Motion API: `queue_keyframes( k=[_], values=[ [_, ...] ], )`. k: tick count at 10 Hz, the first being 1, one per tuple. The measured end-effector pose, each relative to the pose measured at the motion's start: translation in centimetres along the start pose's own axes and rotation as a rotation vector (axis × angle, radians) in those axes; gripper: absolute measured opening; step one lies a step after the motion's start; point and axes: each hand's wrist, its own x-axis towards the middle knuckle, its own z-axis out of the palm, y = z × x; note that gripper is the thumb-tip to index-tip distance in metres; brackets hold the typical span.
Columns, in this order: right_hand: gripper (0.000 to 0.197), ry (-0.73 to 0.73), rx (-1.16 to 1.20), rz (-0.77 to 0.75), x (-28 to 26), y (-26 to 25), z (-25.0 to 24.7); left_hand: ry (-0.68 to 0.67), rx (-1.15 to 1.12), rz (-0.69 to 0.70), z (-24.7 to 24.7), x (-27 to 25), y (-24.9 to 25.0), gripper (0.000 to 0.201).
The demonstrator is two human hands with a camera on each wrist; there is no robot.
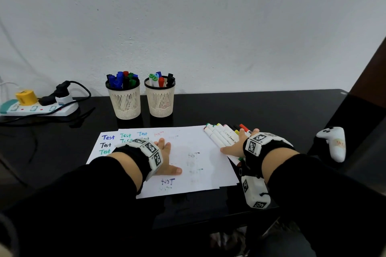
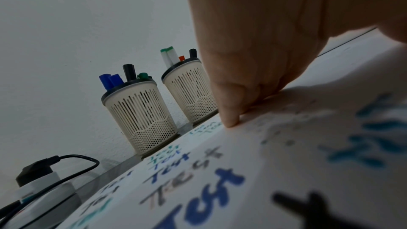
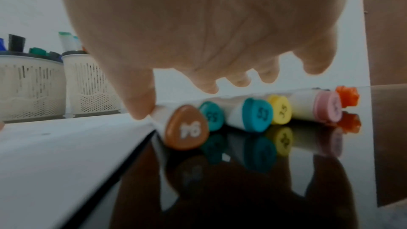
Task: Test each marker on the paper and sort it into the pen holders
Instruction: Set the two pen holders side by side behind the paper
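A white paper (image 1: 200, 158) with several "Test" scribbles lies on the black table (image 1: 261, 110). My left hand (image 1: 169, 156) rests flat on it, fingertips (image 2: 229, 121) pressing the sheet. A row of loose markers (image 1: 221, 135) lies along the paper's right edge. My right hand (image 1: 232, 142) hovers over them with fingers spread, and its thumb (image 3: 141, 109) touches the brown-capped marker (image 3: 187, 128); teal (image 3: 257, 114), yellow (image 3: 280, 109) and pink (image 3: 328, 106) caps lie beside it. Two cream pen holders stand at the back: the left holder (image 1: 125, 102) and the right holder (image 1: 159, 102), both with markers inside.
A power strip (image 1: 39, 107) with plugs and cables sits at the back left. A white game controller (image 1: 332, 142) lies at the right edge. The wall runs close behind the holders. A dark brown panel (image 1: 367, 73) stands on the right.
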Motion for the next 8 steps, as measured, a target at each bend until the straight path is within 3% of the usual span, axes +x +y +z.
queue_keyframes(
  k=[1,3,4,5,6,7,8],
  values=[
    [0.096,-0.001,-0.006,0.021,0.5,0.4,-0.3,-0.008,-0.006,-0.004,0.0,0.1,0.0,0.095],
    [0.065,-0.013,-0.062,-0.143,-1.7,0.0,-1.1,-0.024,-0.012,-0.019,-0.2,0.0,0.3,0.094],
    [0.052,0.081,-0.020,-0.192,-4.2,-0.1,-2.0,-0.024,-0.012,-0.023,-0.1,0.1,0.2,0.095],
    [0.057,0.046,0.020,-0.064,-2.9,-0.1,-1.4,-0.028,-0.011,-0.025,0.0,0.2,0.1,0.096],
    [0.094,0.037,0.310,-0.026,4.8,0.4,1.9,-0.026,-0.004,-0.025,-0.1,0.2,0.2,0.095],
    [0.105,0.033,0.303,0.000,13.6,1.5,5.2,-0.029,-0.001,-0.028,-0.1,0.1,0.3,0.094],
    [0.095,0.063,0.289,-0.022,12.5,1.3,4.8,-0.033,-0.004,-0.028,-0.2,-0.1,0.3,0.094]
  ],
)
